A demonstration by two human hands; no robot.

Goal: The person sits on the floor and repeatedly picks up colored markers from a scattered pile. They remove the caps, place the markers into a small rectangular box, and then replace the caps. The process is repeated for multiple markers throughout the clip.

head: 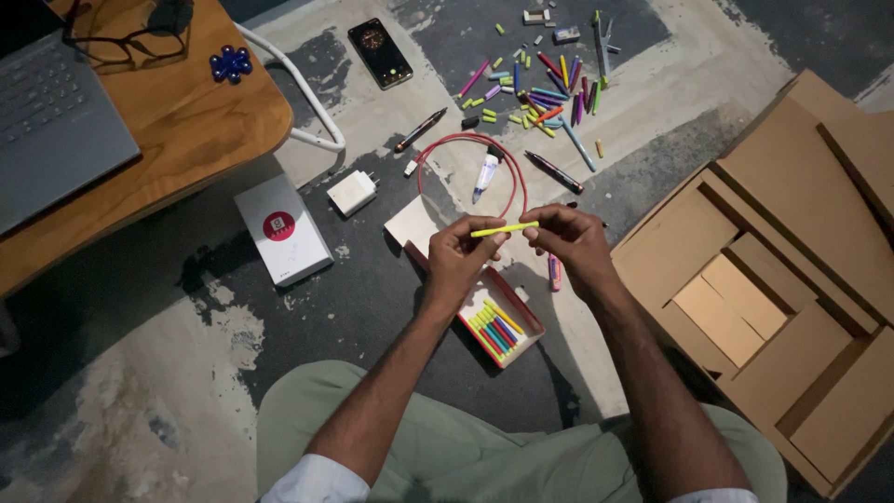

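You're holding a yellow pen [504, 228] level over the floor, left hand [458, 256] grip pinching its left end, right hand [570, 237] grip pinching its right end. It's hovering just above the red-rimmed tray [531, 323] holding coloured pens; loose pens [545, 93] are lying scattered far ahead, cardboard box [792, 279] sitting right.

Dim, warm light falls from above; corners sink into shadow, edges bow slightly, and focus stays fairly sharp.

The floor [130, 391] is worn concrete, patched dark grey and pale, dimly lit. At ten o'clock a rounded wooden table [200, 116] carries a grey laptop [51, 121]; at three o'clock lies flattened brown cardboard [782, 279].
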